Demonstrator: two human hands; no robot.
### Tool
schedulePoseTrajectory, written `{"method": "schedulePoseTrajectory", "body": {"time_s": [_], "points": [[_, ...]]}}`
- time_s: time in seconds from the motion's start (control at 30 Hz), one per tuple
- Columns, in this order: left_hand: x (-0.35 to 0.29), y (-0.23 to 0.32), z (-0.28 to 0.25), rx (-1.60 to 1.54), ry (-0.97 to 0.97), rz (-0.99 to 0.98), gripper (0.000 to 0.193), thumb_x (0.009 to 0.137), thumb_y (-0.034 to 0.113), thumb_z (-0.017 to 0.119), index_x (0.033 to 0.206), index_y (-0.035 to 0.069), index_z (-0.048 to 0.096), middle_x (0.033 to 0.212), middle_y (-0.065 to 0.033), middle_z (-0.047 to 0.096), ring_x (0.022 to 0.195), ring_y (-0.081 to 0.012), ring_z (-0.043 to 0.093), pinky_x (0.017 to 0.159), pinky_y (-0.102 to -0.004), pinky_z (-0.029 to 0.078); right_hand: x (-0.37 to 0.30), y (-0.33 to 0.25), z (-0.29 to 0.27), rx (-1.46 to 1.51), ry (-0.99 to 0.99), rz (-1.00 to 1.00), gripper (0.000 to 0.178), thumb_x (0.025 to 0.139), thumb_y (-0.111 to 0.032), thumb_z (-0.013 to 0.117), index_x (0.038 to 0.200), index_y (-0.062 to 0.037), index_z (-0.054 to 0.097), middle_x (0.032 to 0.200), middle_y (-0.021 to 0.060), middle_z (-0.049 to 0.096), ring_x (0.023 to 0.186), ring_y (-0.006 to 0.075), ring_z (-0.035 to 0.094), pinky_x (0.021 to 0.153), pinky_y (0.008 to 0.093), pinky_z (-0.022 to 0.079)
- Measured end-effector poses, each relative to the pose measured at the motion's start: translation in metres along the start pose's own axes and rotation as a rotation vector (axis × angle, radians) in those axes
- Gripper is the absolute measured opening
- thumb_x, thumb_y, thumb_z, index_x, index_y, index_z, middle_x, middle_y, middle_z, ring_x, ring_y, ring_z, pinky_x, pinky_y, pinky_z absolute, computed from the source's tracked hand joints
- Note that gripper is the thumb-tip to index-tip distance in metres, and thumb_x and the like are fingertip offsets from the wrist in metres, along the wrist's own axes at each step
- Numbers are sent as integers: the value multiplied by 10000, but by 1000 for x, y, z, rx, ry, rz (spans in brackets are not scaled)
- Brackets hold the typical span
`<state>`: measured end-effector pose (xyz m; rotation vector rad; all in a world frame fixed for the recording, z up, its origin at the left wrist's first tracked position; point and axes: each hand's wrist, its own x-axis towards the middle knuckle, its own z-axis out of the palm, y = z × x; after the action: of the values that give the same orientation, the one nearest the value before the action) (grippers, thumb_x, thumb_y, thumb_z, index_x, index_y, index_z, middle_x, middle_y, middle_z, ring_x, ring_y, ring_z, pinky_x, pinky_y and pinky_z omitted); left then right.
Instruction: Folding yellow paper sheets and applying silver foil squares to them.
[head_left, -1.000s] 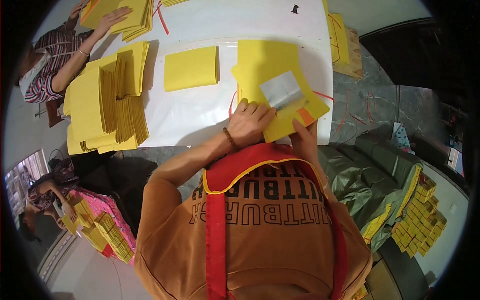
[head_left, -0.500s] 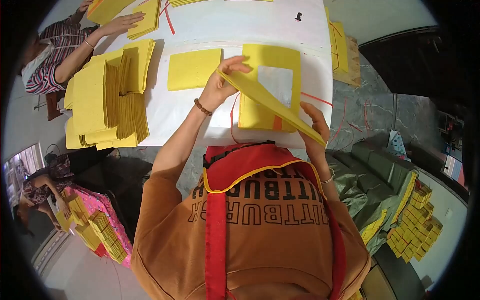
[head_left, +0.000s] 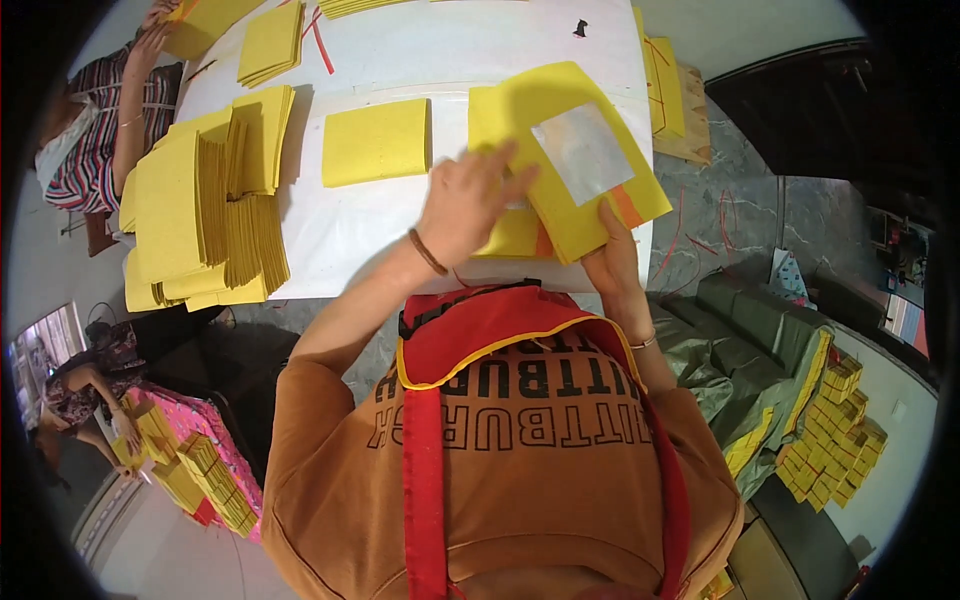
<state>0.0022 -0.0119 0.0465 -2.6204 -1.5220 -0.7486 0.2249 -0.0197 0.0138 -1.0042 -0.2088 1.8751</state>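
Observation:
My right hand (head_left: 613, 262) grips the lower edge of a sheaf of yellow joss paper (head_left: 555, 185), thumb on top. The sheaf is tilted over the table and shows a silvery-white square and an orange strip. Partly covered beneath it, a second yellow sheaf (head_left: 484, 112) lies flat on the white table. At the upper sheaf's left edge is my left hand (head_left: 465, 205), its fingers spread and blurred, holding nothing visible. To its left a smaller plain yellow stack (head_left: 375, 142) lies flat.
Tall stacks of yellow paper (head_left: 205, 200) stand at the table's left edge. Beyond them a co-worker in a striped top (head_left: 115, 105) handles yellow paper. Red strips (head_left: 322, 45) lie on the table and floor. Wrapped yellow bundles (head_left: 830, 440) are piled at the right.
The sheaf, held in both hands edge-on before, has turned face up and shifted right. My left hand has let go of its upper corner. The co-worker's hand has pulled back from a stack.

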Motion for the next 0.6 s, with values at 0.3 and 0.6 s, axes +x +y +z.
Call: {"method": "schedulePoseTrajectory", "body": {"time_s": [0.3, 0.6], "points": [[-13, -9, 29, -223, 72, 43, 461, 719, 53, 565, 1173, 129, 583, 1173, -106, 543, 789, -261, 519, 655, -334, 433, -27, 12, 21, -47, -41, -80, 315, 905, -111, 536, 1202, -40, 458, 1135, 79, 545, 1036, 221, 560, 917, 352, 452], [-40, -18, 11, -339, -44, 78, 370, 790, 86, 561, 1158, 87, 592, 1149, -138, 551, 837, -288, 543, 708, -345, 454, -3, -27, -21, -1745, -295, -1238, 357, 755, -178, 668, 1097, -100, 600, 1289, 118, 491, 1216, 276, 446, 1000, 436, 312]]}}
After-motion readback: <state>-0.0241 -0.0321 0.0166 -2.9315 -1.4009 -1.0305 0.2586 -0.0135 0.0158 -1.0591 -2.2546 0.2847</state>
